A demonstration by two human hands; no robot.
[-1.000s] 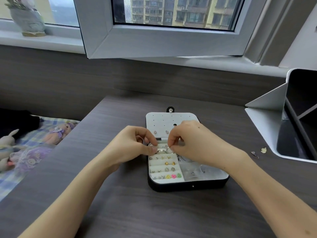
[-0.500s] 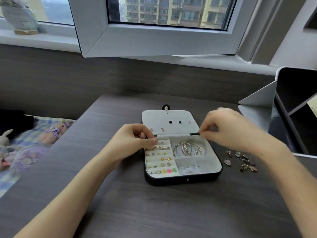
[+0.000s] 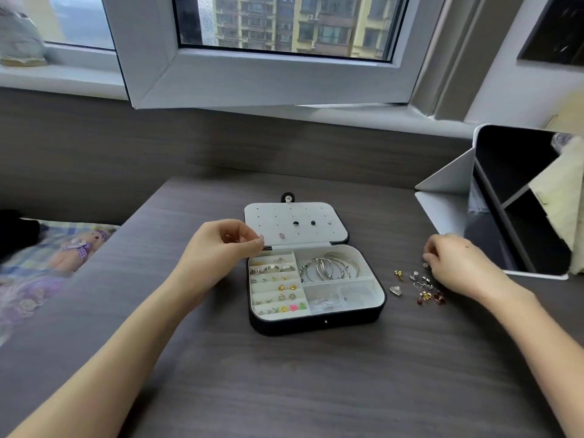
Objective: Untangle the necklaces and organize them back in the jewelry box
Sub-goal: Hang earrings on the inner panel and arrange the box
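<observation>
The dark table [image 3: 284,390] fills the lower frame, and the open jewelry box [image 3: 316,324] sits at its centre. The box looks largely sorted: rings and studs [image 3: 275,289] lie in rows in its left half and bangles [image 3: 328,267] in the upper right compartment. The pale contents of the lower right compartment [image 3: 338,295] are too fine to tell whether they are necklaces. Loose small pieces [image 3: 423,286] lie on the table just right of the box, so putting away likely remains. The left hand [image 3: 221,248] hovers at the box's upper left corner, its fingers [image 3: 257,240] curled with thumb and forefinger nearly meeting; I cannot tell if they pinch anything. The right hand [image 3: 455,267], at mid right, curls down onto the loose pieces, its hold hidden. Beyond lies the flat-open lid [image 3: 297,213].
</observation>
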